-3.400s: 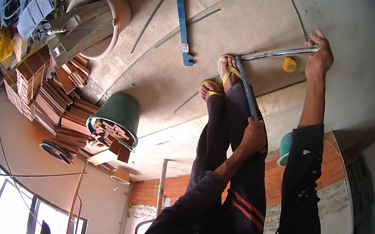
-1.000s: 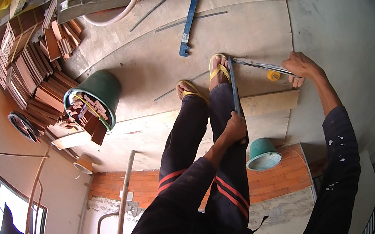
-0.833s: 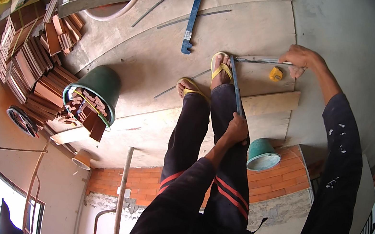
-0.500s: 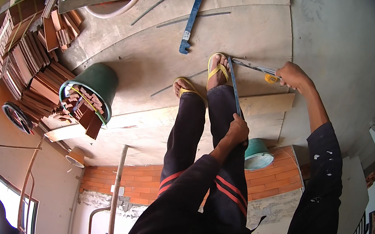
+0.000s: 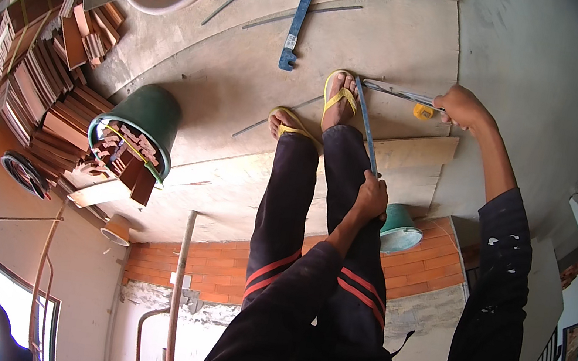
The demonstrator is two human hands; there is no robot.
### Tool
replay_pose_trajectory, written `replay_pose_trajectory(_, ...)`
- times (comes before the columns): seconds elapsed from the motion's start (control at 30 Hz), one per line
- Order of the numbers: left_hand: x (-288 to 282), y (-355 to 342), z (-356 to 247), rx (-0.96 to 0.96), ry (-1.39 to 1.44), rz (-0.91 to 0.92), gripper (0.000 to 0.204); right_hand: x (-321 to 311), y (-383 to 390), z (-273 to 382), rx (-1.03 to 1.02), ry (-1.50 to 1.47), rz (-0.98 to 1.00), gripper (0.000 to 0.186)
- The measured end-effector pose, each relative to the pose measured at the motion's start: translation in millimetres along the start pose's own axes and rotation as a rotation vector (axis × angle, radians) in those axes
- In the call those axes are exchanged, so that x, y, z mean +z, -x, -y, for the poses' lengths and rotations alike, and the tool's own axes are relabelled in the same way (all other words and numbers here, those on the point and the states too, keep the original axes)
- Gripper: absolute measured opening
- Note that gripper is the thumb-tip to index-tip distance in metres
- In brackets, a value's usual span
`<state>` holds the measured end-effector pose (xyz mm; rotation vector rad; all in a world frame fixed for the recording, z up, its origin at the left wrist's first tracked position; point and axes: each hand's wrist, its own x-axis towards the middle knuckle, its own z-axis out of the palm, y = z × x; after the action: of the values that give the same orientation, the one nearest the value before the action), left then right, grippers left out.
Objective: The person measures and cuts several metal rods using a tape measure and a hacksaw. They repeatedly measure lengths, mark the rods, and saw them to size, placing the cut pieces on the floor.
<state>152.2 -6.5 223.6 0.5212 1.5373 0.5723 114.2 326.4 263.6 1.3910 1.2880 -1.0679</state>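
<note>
My left hand (image 5: 373,196) is closed around the near end of a narrow blue bar (image 5: 366,126), just above my right knee. The bar slants away to the toes of my right foot, which wears a yellow flip-flop (image 5: 341,99). Out to the right, my right hand (image 5: 462,108) is closed around the ends of several thin grey rods (image 5: 399,93). Their other ends meet the far end of the blue bar beside my toes; how they join is too small to tell. Below the rods, near my right hand, is a small yellow object (image 5: 422,111), possibly a tape measure.
A blue bar with a notched end (image 5: 298,17) and loose thin rods (image 5: 302,17) lie on the floor sheet ahead. At left stand a green bucket of tile pieces (image 5: 151,115) and stacked reddish tiles (image 5: 34,83). A wooden board (image 5: 413,148) and a smaller green bucket (image 5: 399,230) are near my legs.
The whole view has shifted slightly. Both hands keep their holds, and the rods and blue bar stay nearly in the same place by my foot.
</note>
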Motion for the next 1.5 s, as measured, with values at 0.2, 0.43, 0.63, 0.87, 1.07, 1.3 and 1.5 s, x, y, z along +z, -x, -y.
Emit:
replay_pose_trajectory(0.2,4,2,-12,-0.077,0.301,-0.08,0.028,-11,-10,8,0.034,-0.004,0.062,0.028)
replay_pose_trajectory(0.43,-37,4,-69,-0.539,0.653,0.061,0.026,-14,-15,19,0.149,0.219,0.17,0.026)
replay_pose_trajectory(0.63,-35,-3,-71,-0.595,0.691,0.041,0.029,-1,-8,34,0.176,0.567,-0.005,0.045)
replay_pose_trajectory(0.87,6,2,-25,-0.377,0.53,-0.023,0.025,38,29,37,0.209,0.726,-0.221,0.053)
replay_pose_trajectory(1.07,-11,5,-26,-0.459,0.66,0.011,0.029,52,31,24,0.174,0.724,-0.293,0.052)
replay_pose_trajectory(1.3,-34,5,-56,-0.622,0.747,0.022,0.041,18,10,14,0.006,0.729,-0.081,0.054)
replay_pose_trajectory(1.5,-32,0,-63,-0.661,0.891,0.009,0.049,-23,-7,34,0.197,0.441,0.349,0.042)
